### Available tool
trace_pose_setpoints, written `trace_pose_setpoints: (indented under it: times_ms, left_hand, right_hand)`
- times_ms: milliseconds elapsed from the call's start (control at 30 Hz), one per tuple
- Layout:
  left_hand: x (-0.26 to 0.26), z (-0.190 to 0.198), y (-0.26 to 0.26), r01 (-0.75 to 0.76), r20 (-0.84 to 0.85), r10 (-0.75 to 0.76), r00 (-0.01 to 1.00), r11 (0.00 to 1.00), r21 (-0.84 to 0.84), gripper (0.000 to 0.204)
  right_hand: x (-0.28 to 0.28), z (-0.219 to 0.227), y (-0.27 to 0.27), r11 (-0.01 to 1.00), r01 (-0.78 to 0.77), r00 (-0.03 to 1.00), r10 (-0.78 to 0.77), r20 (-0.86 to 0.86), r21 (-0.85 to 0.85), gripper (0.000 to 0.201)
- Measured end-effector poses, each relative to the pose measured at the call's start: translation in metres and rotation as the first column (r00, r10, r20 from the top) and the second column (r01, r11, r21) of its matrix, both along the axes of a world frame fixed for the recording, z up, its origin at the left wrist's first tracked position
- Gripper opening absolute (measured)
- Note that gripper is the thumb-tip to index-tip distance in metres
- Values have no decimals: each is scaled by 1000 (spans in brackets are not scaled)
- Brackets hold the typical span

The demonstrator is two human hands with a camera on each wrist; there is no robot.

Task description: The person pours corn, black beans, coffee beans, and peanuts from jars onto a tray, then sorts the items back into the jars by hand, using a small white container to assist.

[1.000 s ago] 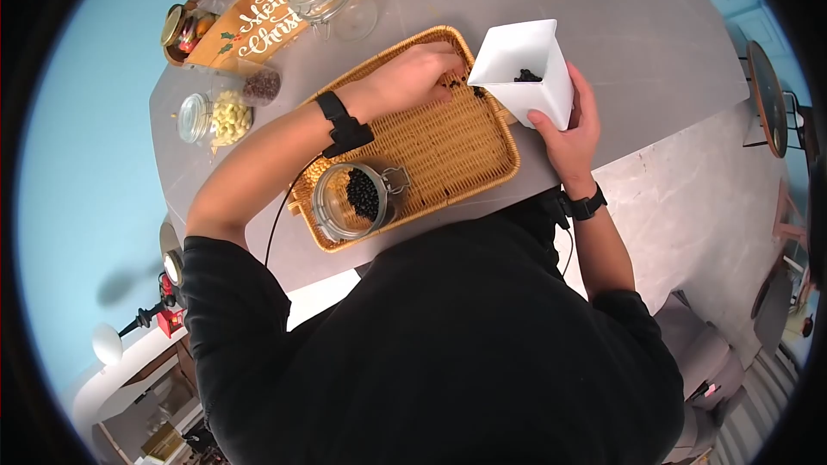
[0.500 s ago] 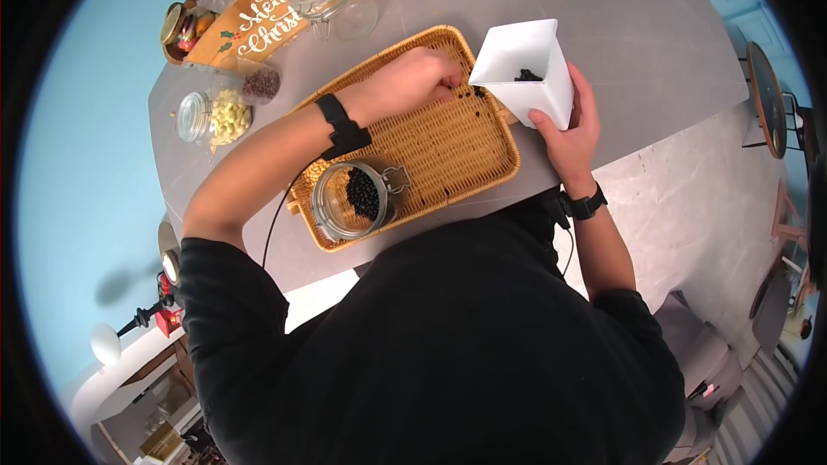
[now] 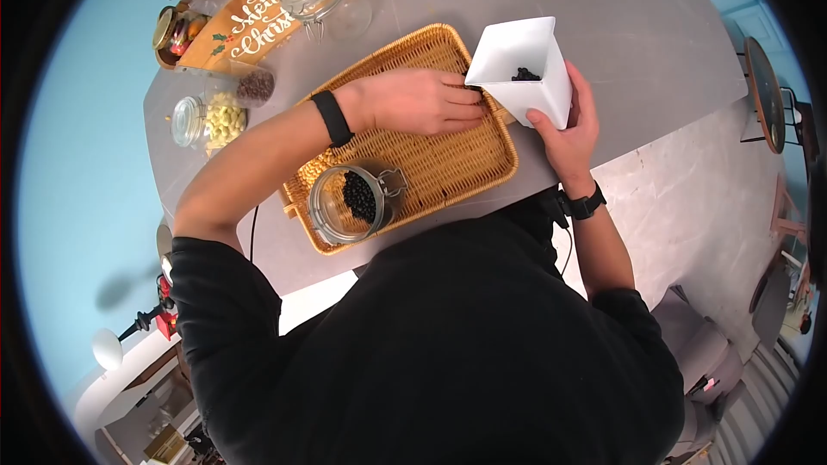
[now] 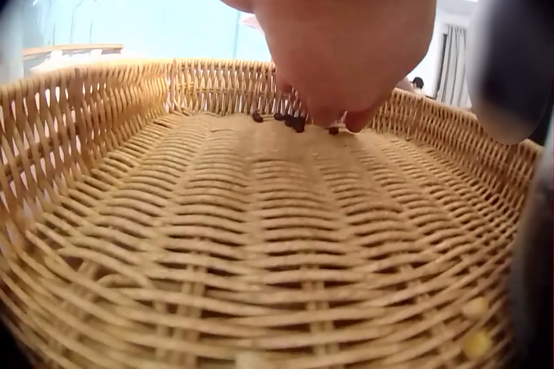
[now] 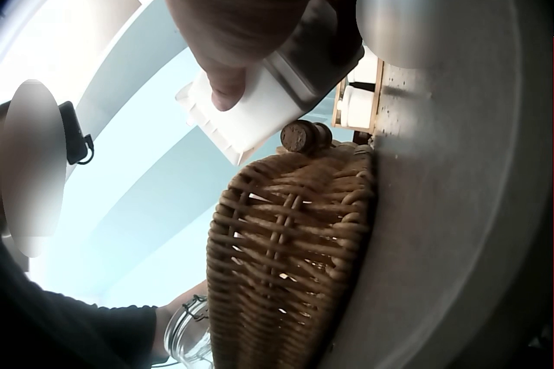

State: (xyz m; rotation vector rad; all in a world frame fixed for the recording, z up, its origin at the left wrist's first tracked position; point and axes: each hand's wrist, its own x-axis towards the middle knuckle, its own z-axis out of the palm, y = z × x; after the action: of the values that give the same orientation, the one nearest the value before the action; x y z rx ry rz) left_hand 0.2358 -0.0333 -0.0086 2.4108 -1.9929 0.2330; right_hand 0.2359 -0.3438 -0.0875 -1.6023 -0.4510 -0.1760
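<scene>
At the right end of the wicker basket (image 3: 439,155), my left hand (image 3: 418,103) reaches down with its fingers extended. The left wrist view shows its fingertips low at the basket floor, right beside several loose black beans (image 4: 294,121). Some of the fingertips are hidden behind the hand. My right hand (image 3: 575,133) grips a white square tapered container (image 3: 551,90) from its outer side, the thumb on the near face. The container is tilted, its mouth by the basket's right rim, with a small heap of black beans (image 3: 525,75) inside.
An open glass jar (image 3: 323,207) with black beans lies on its side in the basket, near yellow kernels (image 3: 314,170). Beyond stand a jar of pale pieces (image 3: 222,120), a cup of dark reddish beans (image 3: 256,86), a glass jar (image 3: 345,13) and a wooden crate (image 3: 258,21).
My left hand has moved slightly right and its fingers have straightened from a curled pose, now covering the black beans at the basket's end. The right hand and white container stay nearly still.
</scene>
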Motion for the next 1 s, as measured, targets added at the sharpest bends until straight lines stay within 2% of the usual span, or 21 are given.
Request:
trace_pose_setpoints:
  times_ms: [33,133,533,633,667,733,933,1000]
  left_hand:
    - [1,-1,0,36,60,-37,998,999,28,43]
    - [7,-1,6,64,94,-71,993,995,78,50]
    - [9,4,29,-67,105,61,993,996,60,51]
    - [7,8,32,-117,26,118,993,992,-45,47]
    - [5,6,32,-228,-94,223,970,972,-50,45]
    - [-1,0,32,-439,-327,409,852,898,-22,44]
    - [4,-15,10,-627,-433,526,732,769,-125,51]
    - [5,-20,4,-676,-469,555,687,725,-133,47]
  right_hand:
    - [0,0,0,1000,-4,1000,4,2,1,93]
    - [0,1,1,1000,1,1000,-1,-2,6,93]
    - [0,2,0,1000,-10,1000,10,-2,1,93]
    - [0,2,1,1000,-9,1000,9,-7,5,92]
    - [0,2,1,1000,-8,1000,8,-9,9,92]
    - [0,2,1,1000,-4,1000,4,-16,13,92]
    - [0,1,1,1000,-5,1000,5,-16,5,93]
    - [0,2,0,1000,-2,1000,2,-18,6,93]
